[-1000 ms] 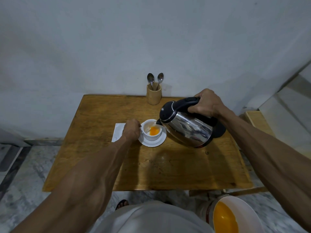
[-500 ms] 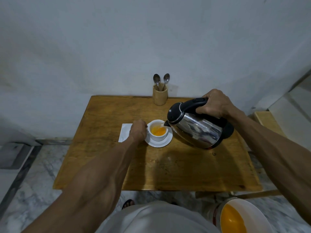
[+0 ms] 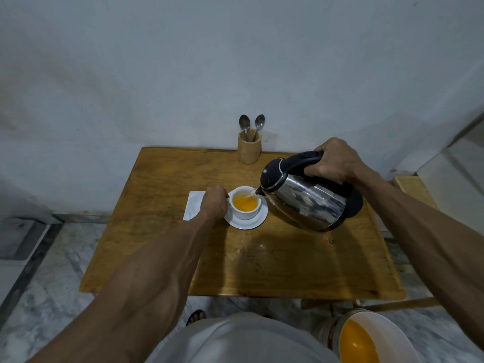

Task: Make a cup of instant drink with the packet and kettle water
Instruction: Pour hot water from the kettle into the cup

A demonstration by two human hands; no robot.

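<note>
A white cup [image 3: 246, 212] holding orange liquid stands on a white saucer [image 3: 258, 221] near the middle of the wooden table [image 3: 262, 268]. My left hand [image 3: 214, 204] grips the cup at its left side. My right hand [image 3: 331, 161] is closed on the black handle of a steel kettle [image 3: 306, 203], which is tilted left with its spout over the cup's rim. A thin stream of water runs into the cup. A white packet [image 3: 193, 208] lies flat on the table, partly behind my left hand.
A wooden holder [image 3: 249, 150] with two spoons [image 3: 251, 125] stands at the table's back edge against the wall. The kettle's black base [image 3: 355, 205] is behind the kettle. A white bucket [image 3: 366, 336] with orange liquid sits on the floor at lower right.
The orange liquid in the cup has risen as the kettle keeps pouring. Both hands hold the same grips; the view has shifted slightly.
</note>
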